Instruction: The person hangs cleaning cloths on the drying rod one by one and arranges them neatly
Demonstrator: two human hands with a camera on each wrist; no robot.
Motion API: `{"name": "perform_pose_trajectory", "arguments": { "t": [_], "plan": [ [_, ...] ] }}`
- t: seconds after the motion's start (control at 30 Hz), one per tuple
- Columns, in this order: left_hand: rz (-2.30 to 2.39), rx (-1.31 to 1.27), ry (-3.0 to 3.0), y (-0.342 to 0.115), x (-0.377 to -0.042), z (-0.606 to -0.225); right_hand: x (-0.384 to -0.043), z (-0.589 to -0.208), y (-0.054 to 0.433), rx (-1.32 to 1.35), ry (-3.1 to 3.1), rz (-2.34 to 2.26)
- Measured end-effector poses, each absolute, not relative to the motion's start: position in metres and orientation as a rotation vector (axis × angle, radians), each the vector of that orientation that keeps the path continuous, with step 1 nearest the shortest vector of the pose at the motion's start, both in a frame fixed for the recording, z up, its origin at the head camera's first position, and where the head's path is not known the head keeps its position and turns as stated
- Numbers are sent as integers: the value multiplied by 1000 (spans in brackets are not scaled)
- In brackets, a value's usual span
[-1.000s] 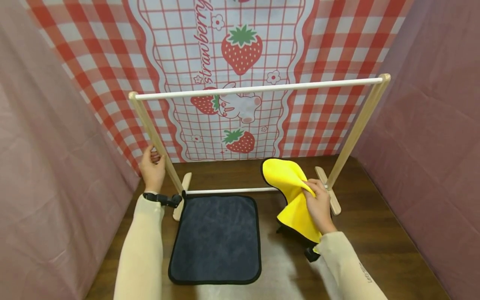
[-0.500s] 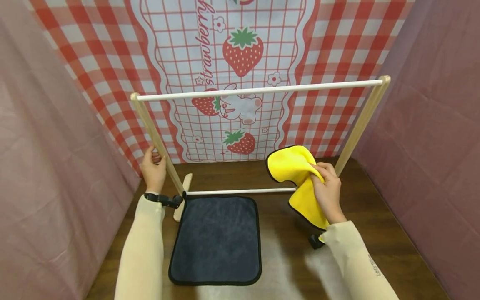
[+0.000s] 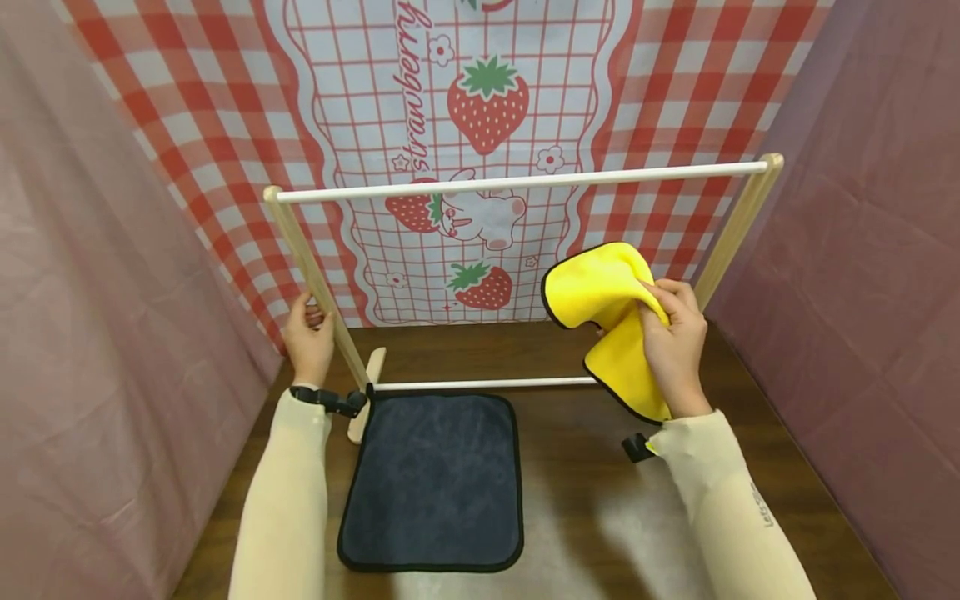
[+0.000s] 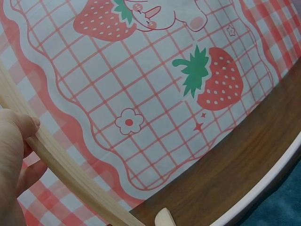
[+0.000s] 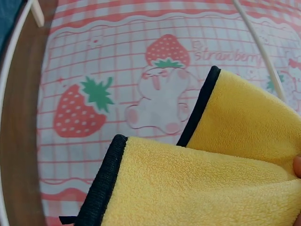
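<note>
In the head view my right hand (image 3: 677, 350) pinches a yellow towel (image 3: 600, 287) with black edging, bunched in the middle and held up in front of the rack's right post (image 3: 738, 229). The right wrist view shows the towel (image 5: 188, 183) folded in two layers, with only a bit of the fingers at the edge. On the left, my left hand (image 3: 309, 343) holds the left wooden post (image 3: 303, 250) of the rack between thumb and fingers. That grip on the post (image 4: 70, 172) shows in the left wrist view too. Above both hands runs the white top bar (image 3: 517, 181).
A dark grey towel (image 3: 435, 483) with black edging lies flat on the wooden table (image 3: 562, 517), just in front of the white lower bar (image 3: 487, 383). Behind the rack hangs a strawberry-print cloth (image 3: 487, 100). Pink curtains (image 3: 112, 292) flank both sides.
My right hand has raised the yellow towel and moved it slightly right, away from the table. My left hand stays on the post.
</note>
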State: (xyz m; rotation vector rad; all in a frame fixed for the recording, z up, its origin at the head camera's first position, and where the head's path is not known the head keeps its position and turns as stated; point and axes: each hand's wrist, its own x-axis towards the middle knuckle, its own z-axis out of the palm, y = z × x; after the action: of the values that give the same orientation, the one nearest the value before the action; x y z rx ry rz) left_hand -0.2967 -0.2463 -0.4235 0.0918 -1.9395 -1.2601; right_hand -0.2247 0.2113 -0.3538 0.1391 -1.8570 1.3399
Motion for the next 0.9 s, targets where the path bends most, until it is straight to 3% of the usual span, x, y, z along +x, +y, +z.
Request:
{"name": "perform_pose_trajectory", "arguments": {
  "t": [0.9],
  "plan": [
    [-1291,90,-1930,-244,-293,-420,-245,-236,216,280,-1633,1169]
  ]
}}
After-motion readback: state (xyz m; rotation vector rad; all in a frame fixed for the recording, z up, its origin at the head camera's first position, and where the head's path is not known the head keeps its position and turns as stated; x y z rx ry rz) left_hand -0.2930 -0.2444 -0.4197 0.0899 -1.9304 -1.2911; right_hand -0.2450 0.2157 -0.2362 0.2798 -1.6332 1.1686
